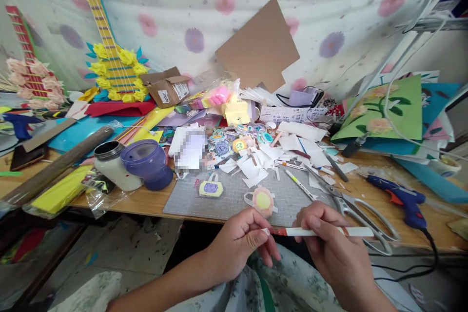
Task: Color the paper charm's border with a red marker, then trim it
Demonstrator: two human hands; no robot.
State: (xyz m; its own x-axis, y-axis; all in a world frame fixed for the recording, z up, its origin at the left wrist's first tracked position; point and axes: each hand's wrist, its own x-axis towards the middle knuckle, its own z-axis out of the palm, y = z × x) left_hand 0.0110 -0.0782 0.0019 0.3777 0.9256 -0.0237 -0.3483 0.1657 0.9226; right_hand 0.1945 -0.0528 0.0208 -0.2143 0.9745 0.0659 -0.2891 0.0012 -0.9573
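Note:
My right hand (329,239) is closed around a white marker pen (298,231) with a reddish-brown band, held level with its coloured end pointing left. My left hand (248,239) pinches a small white piece (265,231), mostly covered by the fingers, at the pen's left end. Whether the pen touches that piece, I cannot tell. Just beyond my hands, on the grey cutting mat (183,200), lie a pink paper cutout with a yellow centre (263,201) and a yellow cutout with a purple middle (211,187). Another marker (300,185) rests behind them.
Large scissors (353,207) and a blue glue gun (398,197) with a trailing cord lie at right. White paper scraps (252,170) cover the mat's back. A purple container (148,163) and a white jar (117,165) stand left. Paper-flower guitars (115,73) lean behind.

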